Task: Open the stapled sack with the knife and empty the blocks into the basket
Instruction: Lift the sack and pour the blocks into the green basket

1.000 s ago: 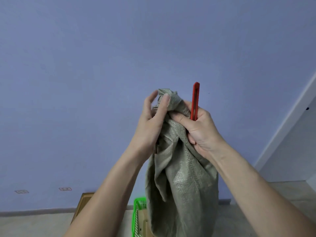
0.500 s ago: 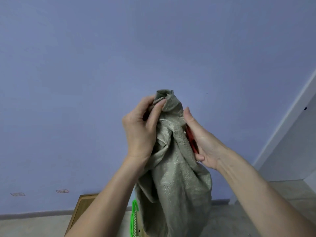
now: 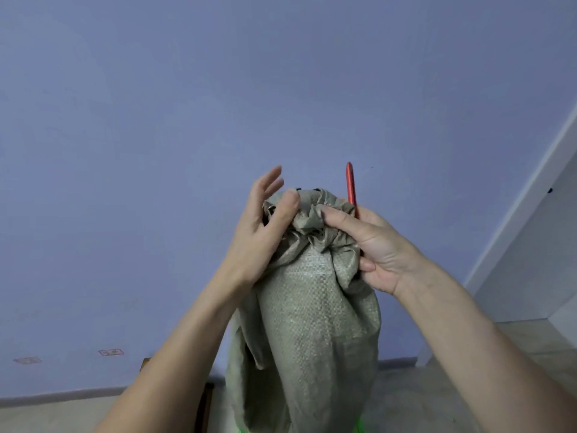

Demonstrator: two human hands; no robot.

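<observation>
Item: woven sack (image 3: pixel 312 314), grey-green, held up in the air in front of a lilac wall (image 3: pixel 187 120), its lower end hanging over the green basket (image 3: pixel 360 425), of which only slivers of rim show at the bottom edge. Blocks: not visible; presumably inside the sack or already dropped, cannot tell which.

Item: knife (image 3: pixel 351 189), red handle, upright, tucked in the right hand alongside the gathered cloth; blade not visible, so whether it is extended cannot be told.

Risks, as judged:
- Knife shares a grip with bunched fabric; a shift of the fingers could let it slide or drop toward the basket
- If the blade is out, it sits close to the right palm and to the left fingers working beside it
- Bunched top may slip from the pinch, letting the sack fall and miss or upset the basket
- Sack hides the basket from this view, so aim over it is partly blind

Pose:
- Left hand (image 3: pixel 265 232): raised, thumb pressing the crumpled top of the sack, the other fingers straight and lifted clear behind it; no closed grip
- Right hand (image 3: pixel 371 248): palm toward the viewer, thumb and fingers clamped on the gathered neck with the knife trapped behind it
- Both forearms angled upward and inward, meeting at the top of the sack
</observation>
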